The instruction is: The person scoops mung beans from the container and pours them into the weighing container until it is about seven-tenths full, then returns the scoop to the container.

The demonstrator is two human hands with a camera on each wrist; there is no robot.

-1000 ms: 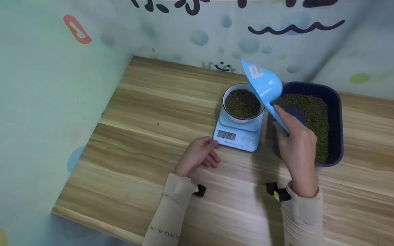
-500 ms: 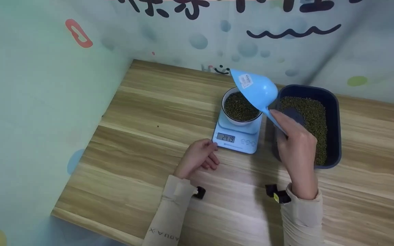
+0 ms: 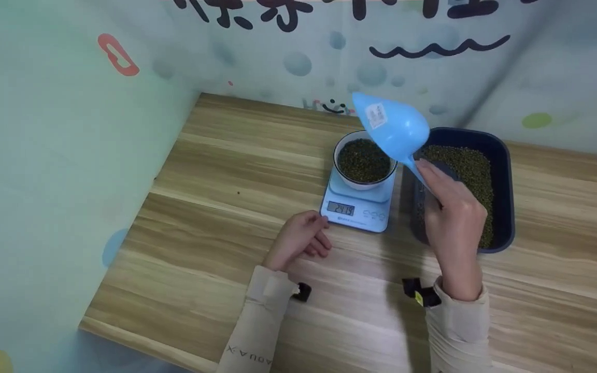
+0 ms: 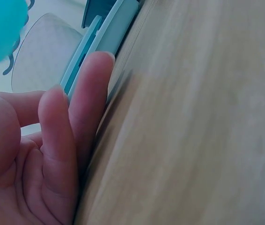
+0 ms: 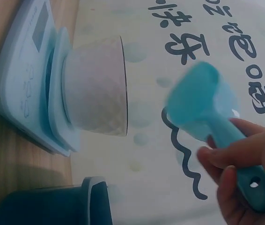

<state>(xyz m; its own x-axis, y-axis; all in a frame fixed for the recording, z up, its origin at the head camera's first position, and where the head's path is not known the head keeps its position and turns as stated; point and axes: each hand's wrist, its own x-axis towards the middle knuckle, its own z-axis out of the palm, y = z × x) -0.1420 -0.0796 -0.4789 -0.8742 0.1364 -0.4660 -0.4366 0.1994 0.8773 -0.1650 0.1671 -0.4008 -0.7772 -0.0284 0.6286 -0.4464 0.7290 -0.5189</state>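
My right hand (image 3: 456, 217) grips the handle of a light-blue scoop (image 3: 399, 127), tilted above the right side of a white, dark-rimmed bowl (image 3: 361, 185). In the right wrist view, fingers and thumb wrap the handle of the scoop (image 5: 195, 96), clear of the bowl (image 5: 95, 86). Small green-brown beans (image 3: 363, 161), like mung beans, fill much of the bowl. It stands on a light-blue kitchen scale (image 3: 358, 223) with digits lit on its display. My left hand (image 3: 301, 235) rests on the table, fingers loosely bent, fingertips at the scale's front left corner.
Right of the scale stands a dark-blue tub (image 3: 509, 207) of the same beans, partly under my right hand. A printed cloth (image 3: 278, 67) hangs behind and to the left of the wooden table (image 3: 215, 207). One tiny dark speck lies left of the scale.
The scoop dipped left over the bowl, then lifted back up and right in my right hand. The scale's reading rose, then held. My left hand stayed in place.
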